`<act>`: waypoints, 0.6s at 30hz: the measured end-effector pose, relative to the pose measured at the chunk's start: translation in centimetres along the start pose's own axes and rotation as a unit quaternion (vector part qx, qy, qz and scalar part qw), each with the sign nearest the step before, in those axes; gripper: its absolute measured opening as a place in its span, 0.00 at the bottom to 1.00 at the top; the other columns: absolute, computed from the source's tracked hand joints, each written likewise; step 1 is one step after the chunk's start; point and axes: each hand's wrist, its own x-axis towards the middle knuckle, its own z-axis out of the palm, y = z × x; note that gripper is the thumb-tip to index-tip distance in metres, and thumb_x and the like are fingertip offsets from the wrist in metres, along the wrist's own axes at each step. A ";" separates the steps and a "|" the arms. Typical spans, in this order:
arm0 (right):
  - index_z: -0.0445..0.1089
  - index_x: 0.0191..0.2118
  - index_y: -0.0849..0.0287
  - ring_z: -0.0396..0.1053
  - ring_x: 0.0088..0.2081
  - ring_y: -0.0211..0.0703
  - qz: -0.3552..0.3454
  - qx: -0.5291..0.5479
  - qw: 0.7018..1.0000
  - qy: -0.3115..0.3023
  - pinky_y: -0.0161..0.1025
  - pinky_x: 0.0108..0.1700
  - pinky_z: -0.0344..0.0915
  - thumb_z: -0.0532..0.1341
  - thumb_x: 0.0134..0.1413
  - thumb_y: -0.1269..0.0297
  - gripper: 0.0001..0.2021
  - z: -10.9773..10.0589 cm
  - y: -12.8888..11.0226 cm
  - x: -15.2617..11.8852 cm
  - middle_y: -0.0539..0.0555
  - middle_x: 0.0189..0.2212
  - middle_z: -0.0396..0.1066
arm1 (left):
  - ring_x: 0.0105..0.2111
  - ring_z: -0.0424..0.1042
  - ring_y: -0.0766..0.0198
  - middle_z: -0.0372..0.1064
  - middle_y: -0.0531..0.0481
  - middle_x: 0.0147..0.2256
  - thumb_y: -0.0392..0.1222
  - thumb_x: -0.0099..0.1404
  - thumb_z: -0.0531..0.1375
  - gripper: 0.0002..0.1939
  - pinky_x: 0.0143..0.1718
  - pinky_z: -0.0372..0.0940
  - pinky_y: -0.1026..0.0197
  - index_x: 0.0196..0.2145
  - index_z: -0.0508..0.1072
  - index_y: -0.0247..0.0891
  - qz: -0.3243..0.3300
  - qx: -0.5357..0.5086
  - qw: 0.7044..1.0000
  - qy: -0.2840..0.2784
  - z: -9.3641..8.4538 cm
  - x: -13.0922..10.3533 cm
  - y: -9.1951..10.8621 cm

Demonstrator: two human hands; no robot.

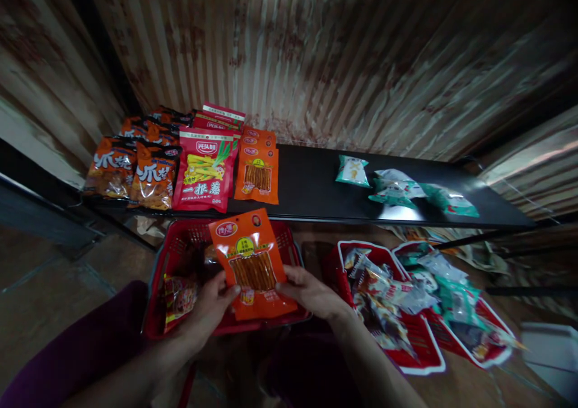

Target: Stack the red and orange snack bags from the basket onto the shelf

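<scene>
Between my two hands I hold up an orange snack packet [253,266] with a clear window showing brown sticks inside. My left hand [210,302] grips its lower left side, thumb on the front. On the lower right side, my right hand [311,290] pinches the edge. Beneath the packet is a red plastic basket [174,239], with a red and yellow packet [178,296] in its left part; the other contents are dark and partly hidden. Similar orange packets [257,176] stand on the black shelf [307,185] just beyond.
Left of the orange packets, the shelf holds red snack bags [205,170] and black-and-orange bags [153,176]. Green and white bags [395,188] lie farther right. Two red baskets, one with brown and white packets [379,293], the other with green bags [456,293], sit on the floor.
</scene>
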 end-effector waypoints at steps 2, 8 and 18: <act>0.71 0.46 0.59 0.69 0.37 0.40 -0.019 0.074 0.997 0.030 0.40 0.43 0.65 0.61 0.52 0.59 0.17 -0.3 -0.8 -0.2 0.52 0.36 0.74 | 0.29 0.72 0.61 0.74 0.45 0.38 0.50 0.55 0.60 0.21 0.25 0.65 0.62 0.43 0.69 0.36 0.070 0.044 0.996 0.011 0.4 -0.1 1.7; 0.75 0.38 0.57 0.71 0.33 0.42 -0.113 0.140 0.963 0.203 0.40 0.39 0.68 0.65 0.45 0.58 0.13 -1.6 -5.1 2.7 0.51 0.32 0.76 | 0.35 0.72 0.61 0.73 0.48 0.34 0.42 0.60 0.55 0.08 0.37 0.65 0.60 0.35 0.69 0.38 0.271 0.223 0.932 0.093 1.0 4.0 9.1; 0.75 0.33 0.62 0.70 0.27 0.38 -0.164 0.071 0.918 0.355 0.35 0.33 0.67 0.64 0.40 0.60 0.13 -7.2 -9.1 12.1 0.49 0.24 0.74 | 0.41 0.71 0.55 0.73 0.40 0.40 0.33 0.62 0.53 0.14 0.42 0.64 0.55 0.46 0.68 0.35 0.312 0.468 0.785 0.260 3.4 10.9 20.6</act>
